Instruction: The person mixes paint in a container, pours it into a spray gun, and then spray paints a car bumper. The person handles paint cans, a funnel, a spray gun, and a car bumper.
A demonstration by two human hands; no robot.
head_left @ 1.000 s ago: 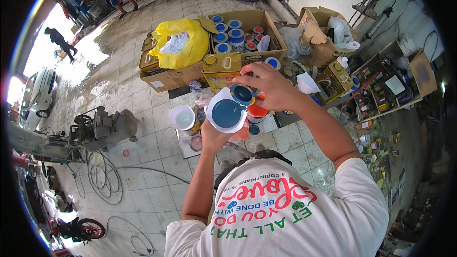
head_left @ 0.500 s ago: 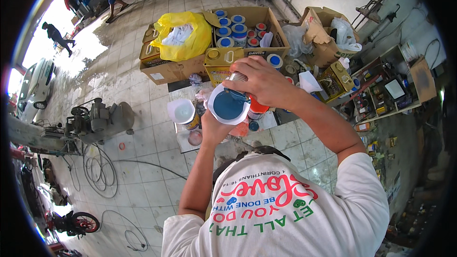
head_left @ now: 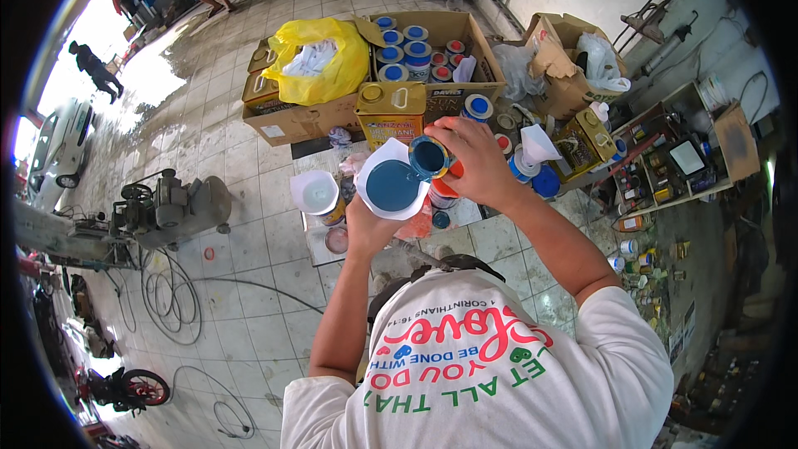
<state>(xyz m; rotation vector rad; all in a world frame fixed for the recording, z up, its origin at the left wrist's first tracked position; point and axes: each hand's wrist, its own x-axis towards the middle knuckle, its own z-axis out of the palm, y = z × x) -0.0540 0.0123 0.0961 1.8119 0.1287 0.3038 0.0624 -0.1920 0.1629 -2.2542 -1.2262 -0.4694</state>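
In front of me, my left hand (head_left: 366, 226) is wrapped round a white paper cup (head_left: 396, 148) with blue paint (head_left: 394, 186) in it. My right hand (head_left: 480, 165) grips a small paint can (head_left: 430, 157) at the cup's right rim. The can's mouth faces up toward the view and shows dark blue paint inside; whether it touches the cup I cannot tell. Below the right hand stands an orange-red container (head_left: 443, 197), partly hidden. A second white paper cup (head_left: 316, 192) with pale liquid sits on a can to the left.
Behind the hands stand a gold rectangular tin (head_left: 391, 101), a cardboard box (head_left: 490, 62) of blue- and red-lidded cans, and a yellow plastic bag (head_left: 309, 91). A cluttered shelf (head_left: 677, 175) is at the right. An air compressor (head_left: 170, 208) and a hose (head_left: 158, 299) lie left.
My right hand has turned the can from tipped over the cup to mouth-up and moved it slightly right. The left hand keeps the cup nearly in place. Two people in the background have moved.
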